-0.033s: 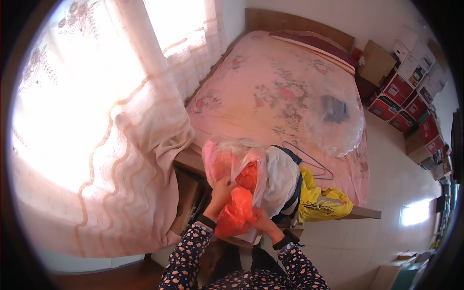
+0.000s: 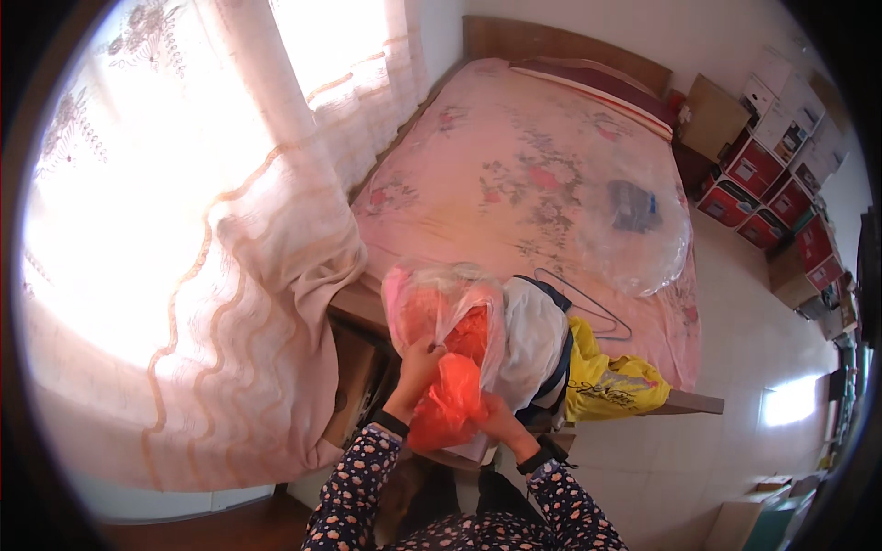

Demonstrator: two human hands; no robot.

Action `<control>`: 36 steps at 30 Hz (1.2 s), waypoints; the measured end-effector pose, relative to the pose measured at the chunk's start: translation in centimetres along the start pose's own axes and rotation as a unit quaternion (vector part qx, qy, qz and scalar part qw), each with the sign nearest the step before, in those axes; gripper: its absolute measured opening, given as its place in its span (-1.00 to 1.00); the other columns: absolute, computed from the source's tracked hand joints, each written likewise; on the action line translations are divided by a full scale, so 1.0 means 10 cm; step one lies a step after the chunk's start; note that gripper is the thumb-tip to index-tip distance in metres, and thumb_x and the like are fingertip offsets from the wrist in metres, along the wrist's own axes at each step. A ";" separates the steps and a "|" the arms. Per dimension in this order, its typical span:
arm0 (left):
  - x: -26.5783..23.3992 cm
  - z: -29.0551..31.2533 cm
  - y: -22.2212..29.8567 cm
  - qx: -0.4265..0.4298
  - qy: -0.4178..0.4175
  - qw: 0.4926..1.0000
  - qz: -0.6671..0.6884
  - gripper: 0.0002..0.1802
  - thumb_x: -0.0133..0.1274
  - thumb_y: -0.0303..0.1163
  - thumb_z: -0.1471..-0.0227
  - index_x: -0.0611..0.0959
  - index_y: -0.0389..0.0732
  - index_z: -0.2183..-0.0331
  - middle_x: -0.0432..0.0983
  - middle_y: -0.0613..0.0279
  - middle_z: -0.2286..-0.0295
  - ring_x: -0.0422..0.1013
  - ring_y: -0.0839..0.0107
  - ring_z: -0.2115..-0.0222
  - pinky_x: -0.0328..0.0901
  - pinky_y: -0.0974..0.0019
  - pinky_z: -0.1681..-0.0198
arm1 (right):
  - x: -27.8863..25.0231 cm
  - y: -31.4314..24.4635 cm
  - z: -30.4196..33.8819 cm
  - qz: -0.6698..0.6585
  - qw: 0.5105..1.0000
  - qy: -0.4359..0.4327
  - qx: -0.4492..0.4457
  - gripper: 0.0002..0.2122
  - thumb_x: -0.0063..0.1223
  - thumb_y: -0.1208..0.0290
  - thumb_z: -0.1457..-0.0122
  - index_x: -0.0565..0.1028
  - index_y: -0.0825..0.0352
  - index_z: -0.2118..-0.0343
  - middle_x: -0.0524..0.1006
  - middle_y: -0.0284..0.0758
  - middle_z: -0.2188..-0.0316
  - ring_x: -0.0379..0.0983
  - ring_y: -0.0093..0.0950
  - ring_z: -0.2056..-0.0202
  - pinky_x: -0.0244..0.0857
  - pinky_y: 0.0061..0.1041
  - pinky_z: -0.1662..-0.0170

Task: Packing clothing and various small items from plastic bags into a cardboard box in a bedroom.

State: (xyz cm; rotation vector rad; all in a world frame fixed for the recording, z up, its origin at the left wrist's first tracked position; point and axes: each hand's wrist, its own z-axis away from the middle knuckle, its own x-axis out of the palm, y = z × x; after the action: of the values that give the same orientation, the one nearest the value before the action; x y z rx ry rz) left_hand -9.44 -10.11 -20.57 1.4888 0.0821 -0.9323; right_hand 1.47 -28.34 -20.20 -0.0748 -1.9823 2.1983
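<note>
Clear plastic bag (image 2: 439, 303) at foot of bed, mouth open, orange cloth inside; left hand (image 2: 418, 363) grips its rim, right hand (image 2: 496, 418) under it; second clear bag (image 2: 634, 220), large and puffed, lies on bed's right side with a dark item inside; brown cardboard box (image 2: 712, 118) upright beside headboard; red-and-white cartons (image 2: 767, 197) stacked in rows along right wall, white ones above; no screens seen.

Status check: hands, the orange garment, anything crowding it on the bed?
Left hand grips the clear plastic bag. Right hand grips the orange garment at the bag's mouth. White garment and yellow garment lie close alongside.
</note>
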 end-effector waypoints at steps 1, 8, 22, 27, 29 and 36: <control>0.00 0.01 -0.11 -0.011 0.013 0.992 0.128 -0.75 0.07 -0.30 0.09 0.59 -0.29 0.39 0.51 0.11 0.54 0.46 0.31 0.47 0.30 0.30 0.39 | 0.03 -0.06 -0.01 -0.029 0.999 0.011 0.014 -0.74 0.15 0.46 -0.03 0.49 0.34 0.18 0.54 -0.46 0.32 0.38 -0.69 0.28 0.30 -0.61 0.19; -0.18 0.24 0.21 -0.099 0.008 0.914 0.393 -0.87 0.06 -0.42 0.03 0.61 -0.29 0.43 0.47 0.38 0.54 0.36 0.61 0.49 0.26 0.50 0.43 | -0.05 0.01 0.01 -0.088 0.985 0.141 0.043 -0.68 0.19 0.47 -0.02 0.48 0.37 0.13 0.53 -0.44 0.25 0.40 -0.63 0.23 0.29 -0.57 0.12; -0.46 0.55 0.22 -0.119 -0.045 0.809 0.574 -0.93 0.02 -0.43 -0.02 0.51 -0.20 0.39 0.43 0.34 0.57 0.34 0.55 0.63 0.31 0.45 0.53 | -0.65 -0.10 0.37 0.169 0.917 0.355 -0.069 -0.68 0.12 0.58 0.09 0.47 0.38 0.18 0.48 -0.25 0.21 0.42 -0.41 0.18 0.27 -0.48 0.12; -0.46 0.66 0.31 -0.140 -0.024 0.822 0.552 -0.93 0.03 -0.42 -0.04 0.49 -0.19 0.42 0.34 0.38 0.64 0.23 0.58 0.73 0.18 0.52 0.64 | -0.64 -0.44 0.36 0.353 0.846 0.372 -0.148 -0.70 0.07 0.57 0.14 0.46 0.41 0.25 0.43 -0.15 0.27 0.39 -0.15 0.25 0.30 -0.33 0.18; -0.47 0.71 0.38 -0.142 -0.024 0.825 0.547 -0.93 0.02 -0.42 -0.06 0.47 -0.17 0.41 0.30 0.41 0.66 0.19 0.62 0.75 0.12 0.52 0.67 | -0.57 -0.46 0.27 0.345 0.870 0.327 -0.131 -0.74 0.07 0.55 0.13 0.46 0.40 0.29 0.44 -0.14 0.31 0.40 -0.13 0.30 0.31 -0.30 0.24; -0.36 0.89 0.54 -0.108 -0.063 0.847 0.517 -0.93 -0.01 -0.40 -0.09 0.48 -0.17 0.37 0.28 0.49 0.65 0.13 0.69 0.75 0.06 0.57 0.69 | -0.09 -0.38 -0.45 0.354 0.917 0.142 -0.116 -0.82 0.04 0.44 0.10 0.45 0.36 0.39 0.45 -0.14 0.49 0.40 -0.11 0.43 0.29 -0.23 0.37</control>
State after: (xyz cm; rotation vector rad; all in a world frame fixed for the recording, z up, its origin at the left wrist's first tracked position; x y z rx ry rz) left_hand -13.05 -17.06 -12.87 1.0115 -0.6440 -0.1140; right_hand 3.45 -23.72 -17.05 -1.2459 -2.2496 2.0941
